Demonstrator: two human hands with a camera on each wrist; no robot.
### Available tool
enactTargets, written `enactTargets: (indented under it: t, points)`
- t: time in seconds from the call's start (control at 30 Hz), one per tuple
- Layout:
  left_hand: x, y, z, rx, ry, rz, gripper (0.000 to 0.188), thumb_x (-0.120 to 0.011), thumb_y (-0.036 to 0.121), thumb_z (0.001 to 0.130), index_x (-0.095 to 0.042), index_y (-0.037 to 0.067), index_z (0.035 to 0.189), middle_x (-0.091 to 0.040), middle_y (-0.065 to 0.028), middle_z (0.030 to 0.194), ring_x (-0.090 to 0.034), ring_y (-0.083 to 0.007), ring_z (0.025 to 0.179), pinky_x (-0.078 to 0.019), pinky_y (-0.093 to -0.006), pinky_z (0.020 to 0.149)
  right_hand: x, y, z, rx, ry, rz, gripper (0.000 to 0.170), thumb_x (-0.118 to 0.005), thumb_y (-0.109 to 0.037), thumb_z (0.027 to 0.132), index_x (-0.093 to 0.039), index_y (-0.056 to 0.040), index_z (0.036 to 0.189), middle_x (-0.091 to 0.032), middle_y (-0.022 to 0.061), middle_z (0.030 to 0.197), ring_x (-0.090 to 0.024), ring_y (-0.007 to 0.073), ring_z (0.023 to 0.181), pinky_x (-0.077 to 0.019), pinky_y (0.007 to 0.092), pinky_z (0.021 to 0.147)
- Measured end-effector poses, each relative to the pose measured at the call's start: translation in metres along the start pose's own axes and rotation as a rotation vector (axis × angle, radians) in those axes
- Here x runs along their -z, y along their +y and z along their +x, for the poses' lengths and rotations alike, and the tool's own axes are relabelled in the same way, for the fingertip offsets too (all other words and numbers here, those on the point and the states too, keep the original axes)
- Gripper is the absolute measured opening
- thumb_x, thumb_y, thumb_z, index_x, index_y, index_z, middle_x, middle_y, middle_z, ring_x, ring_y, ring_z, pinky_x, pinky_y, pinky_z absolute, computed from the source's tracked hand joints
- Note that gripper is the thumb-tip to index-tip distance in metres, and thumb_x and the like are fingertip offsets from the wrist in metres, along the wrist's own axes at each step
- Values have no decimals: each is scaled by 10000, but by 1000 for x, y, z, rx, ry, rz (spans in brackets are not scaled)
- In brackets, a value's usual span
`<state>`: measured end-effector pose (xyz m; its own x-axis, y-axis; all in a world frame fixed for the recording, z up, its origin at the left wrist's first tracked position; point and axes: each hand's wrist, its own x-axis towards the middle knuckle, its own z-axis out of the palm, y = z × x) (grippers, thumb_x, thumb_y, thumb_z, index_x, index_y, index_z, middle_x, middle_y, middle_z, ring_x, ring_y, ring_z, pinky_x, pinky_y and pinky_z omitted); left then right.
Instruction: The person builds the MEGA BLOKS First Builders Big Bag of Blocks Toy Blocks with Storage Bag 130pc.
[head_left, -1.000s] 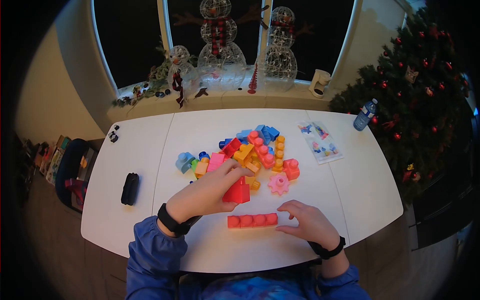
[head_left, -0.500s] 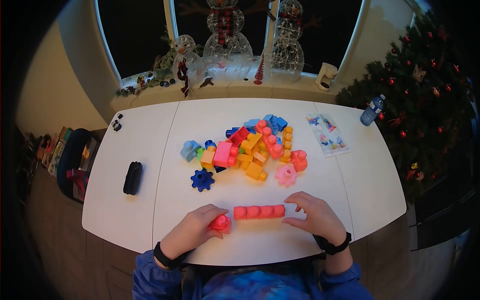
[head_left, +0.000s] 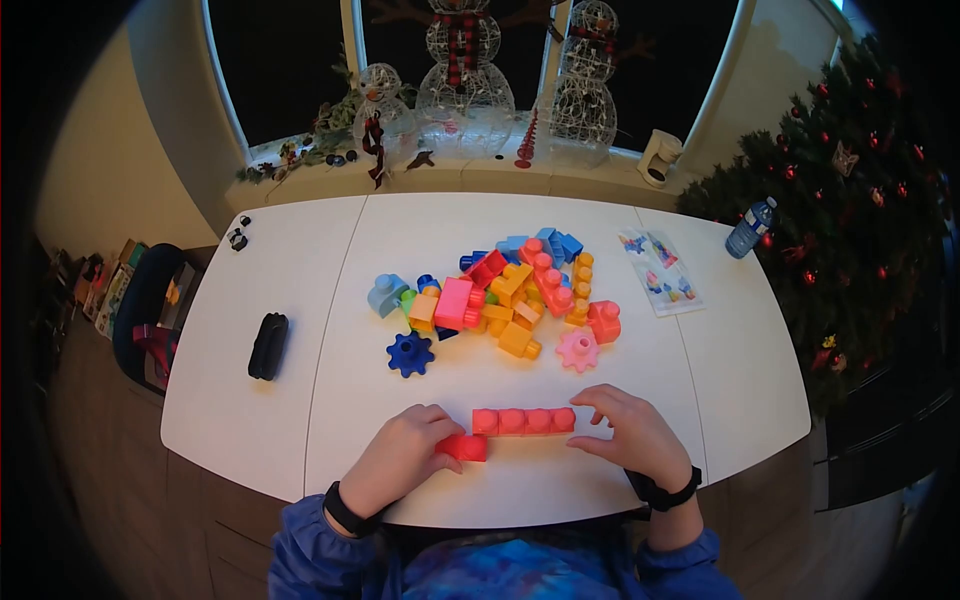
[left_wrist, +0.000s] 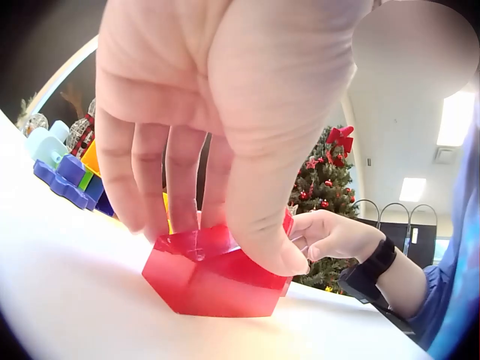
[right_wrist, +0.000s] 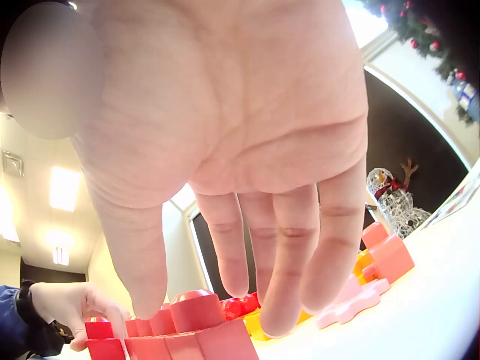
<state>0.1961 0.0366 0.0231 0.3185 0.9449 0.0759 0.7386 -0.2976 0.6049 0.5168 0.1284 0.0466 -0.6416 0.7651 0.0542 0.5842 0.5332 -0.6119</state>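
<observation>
My left hand (head_left: 396, 462) pinches a small red building block (head_left: 468, 448) between thumb and fingers, low over the white table. In the left wrist view this red block (left_wrist: 217, 281) shows a slanted side. The block sits at the front left end of a long coral-red building block (head_left: 524, 422) with a row of several round studs on top. At the other end, my right hand (head_left: 632, 436) is loosely bent, its thumb and fingertips close to the end of the long block. The right wrist view shows nearly straight fingers (right_wrist: 289, 255) hanging beside the long block's studs.
A pile of mixed blocks (head_left: 515, 290) lies beyond my hands, with a blue gear (head_left: 410, 354) and a pink gear (head_left: 577, 351) on its near side. A black case (head_left: 268, 347) stands left; a picture sheet (head_left: 660, 272) and a water bottle (head_left: 751, 228) are at right.
My left hand has come from the pile toward me with the red block, lowered it and shifted it right against the long block's left end. The right hand has stayed nearly in place.
</observation>
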Motion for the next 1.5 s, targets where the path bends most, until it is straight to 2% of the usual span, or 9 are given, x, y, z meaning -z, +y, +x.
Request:
enactTargets:
  t: [0.27, 0.4, 0.6, 0.8, 0.87, 1.07, 1.2, 1.3, 1.5]
  points:
    - [6, 13, 16, -9, 86, -49, 824, -957, 318, 675, -586, 36, 1354, -669, -166, 1161, -678, -354, 997, -566, -403, 871, -9, 1, 11, 6, -66, 12, 493, -830, -235, 831, -647, -81, 1262, -685, 96, 1185, -708, 283, 877, -582, 389, 786]
    - [0, 7, 26, -67, -4, -62, 763, -927, 276, 730, -580, 32, 1364, -660, -182, 1223, -666, -378, 1076, -554, -416, 930, -18, 3, 19, 87, -38, -36, 431, -849, -190, 823, -673, -66, 1196, -697, 95, 1062, -698, 241, 827, -576, 343, 741]
    - [-2, 8, 35, -34, -86, -135, 710, -890, 218, 760, -574, 13, 1361, -659, -191, 1233, -647, -388, 1116, -536, -434, 969, -24, 7, 25, 96, -77, -72, 377, -797, -232, 833, -655, -93, 1154, -694, 102, 1053, -698, 334, 914, -572, 431, 790]
    - [-2, 1, 40, -51, -74, -94, 736, -903, 263, 748, -577, 17, 1360, -659, -192, 1224, -636, -391, 1127, -529, -438, 975, -25, 9, 32, 102, -63, -110, 391, -833, -220, 816, -678, -65, 1141, -705, 124, 1045, -709, 326, 903, -579, 401, 803]
    - [2, 3, 42, -42, -83, -73, 756, -912, 291, 736, -579, 18, 1357, -657, -193, 1228, -626, -396, 1142, -523, -445, 983, -23, 7, 32, 68, -84, -86, 444, -846, -241, 813, -670, -69, 1182, -696, 127, 1122, -709, 325, 923, -580, 400, 811]
    - [57, -18, 93, -167, 200, 196, 857, -943, 319, 706, -554, 51, 1421, -596, -170, 1390, -559, -374, 1277, -487, -462, 1039, -9, 4, 29, 107, 18, -96, 644, -899, -310, 778, -631, -89, 1321, -637, 109, 1339, -704, 275, 950, -582, 365, 835]
    - [61, -63, 132, -118, 170, 385, 849, -935, 257, 694, -552, 74, 1429, -606, -147, 1389, -535, -364, 1308, -467, -467, 1061, 0, -3, 27, 37, -49, -66, 689, -875, -390, 792, -606, -100, 1357, -597, 122, 1405, -645, 335, 1208, -566, 431, 952]
    - [59, -72, 146, -96, 59, 428, 809, -932, 223, 681, -581, 79, 1396, -616, -140, 1374, -560, -354, 1280, -483, -454, 1041, -3, 1, 24, 51, -64, -65, 701, -873, -404, 798, -601, -97, 1366, -592, 121, 1416, -638, 328, 1230, -562, 434, 961]
    - [60, -64, 140, -142, 120, 342, 739, -929, 201, 681, -614, 67, 1336, -645, -147, 1289, -613, -366, 1173, -512, -429, 993, 2, -6, 25, 83, 22, -35, 671, -870, -377, 819, -603, -80, 1359, -613, 116, 1381, -705, 304, 1033, -592, 396, 868]
